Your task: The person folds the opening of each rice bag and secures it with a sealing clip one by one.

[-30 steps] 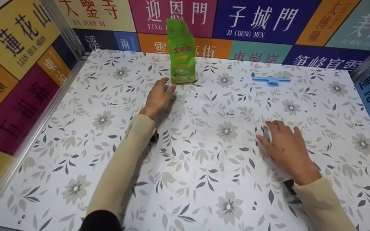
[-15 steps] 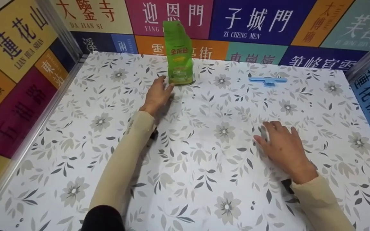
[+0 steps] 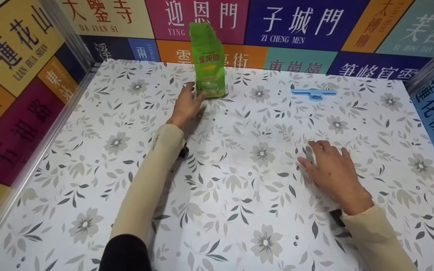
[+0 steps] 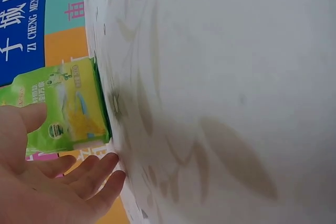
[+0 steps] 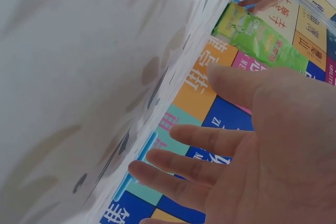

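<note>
A green bag with a slanted top corner stands upright at the far side of the table. My left hand reaches beside its lower left edge, fingers spread and relaxed. In the left wrist view the left hand has its thumb in front of the bag, with fingers curving around its near side; whether they touch it I cannot tell. My right hand hovers low over the table's right half. In the right wrist view the right hand has loose, separated fingers and holds nothing. A light-blue bag clip lies farther back.
The table has a white cover with grey flowers and leaves. Colourful panels with Chinese lettering rise along its back edge and both sides. A metal frame post stands in the back left corner.
The left hand has moved slightly forward, closer to the green bag. The right hand has stayed in place. Bag and clip have not moved on the table; the head view shifted a little.
</note>
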Tool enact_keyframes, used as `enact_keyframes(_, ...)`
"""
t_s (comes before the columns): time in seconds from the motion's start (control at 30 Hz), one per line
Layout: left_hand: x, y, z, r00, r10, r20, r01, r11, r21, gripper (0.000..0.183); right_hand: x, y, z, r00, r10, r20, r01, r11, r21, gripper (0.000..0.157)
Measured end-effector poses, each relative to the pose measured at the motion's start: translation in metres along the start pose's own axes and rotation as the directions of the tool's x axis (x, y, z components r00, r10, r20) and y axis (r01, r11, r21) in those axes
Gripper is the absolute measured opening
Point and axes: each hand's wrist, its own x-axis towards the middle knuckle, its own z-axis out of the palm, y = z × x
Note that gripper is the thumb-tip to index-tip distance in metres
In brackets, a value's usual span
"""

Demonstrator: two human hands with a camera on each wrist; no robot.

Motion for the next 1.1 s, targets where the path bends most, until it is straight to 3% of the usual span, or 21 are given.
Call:
enact_keyframes(0.27,0.006,0.000,0.007,0.997,0.052,-0.050,-0.055,0.996,-0.070,0.066,-0.001,0.000,0.001,0.999,-0.017,-0.027,0.016,1.000,-0.018,0.068)
enact_keyframes(0.47,0.007,0.001,0.011,0.997,0.036,-0.064,-0.042,0.995,-0.086,0.066,-0.002,0.000,0.002,0.997,-0.044,-0.057,0.042,0.999,-0.032,0.066)
enact_keyframes(0.77,0.010,0.004,0.012,0.997,0.034,-0.075,-0.046,0.985,-0.165,0.065,-0.001,-0.001,0.001,0.997,-0.031,-0.067,0.032,0.999,0.004,0.080)
enact_keyframes(0.93,0.013,0.004,0.014,0.993,0.065,-0.097,-0.083,0.978,-0.190,0.065,-0.001,-0.001,0.002,0.996,-0.036,-0.078,0.036,0.999,-0.002,0.079)
enact_keyframes(1.1,0.015,0.004,0.015,0.993,0.050,-0.103,-0.071,0.974,-0.214,0.068,0.000,-0.002,0.003,0.996,-0.039,-0.077,0.039,0.999,-0.004,0.078)
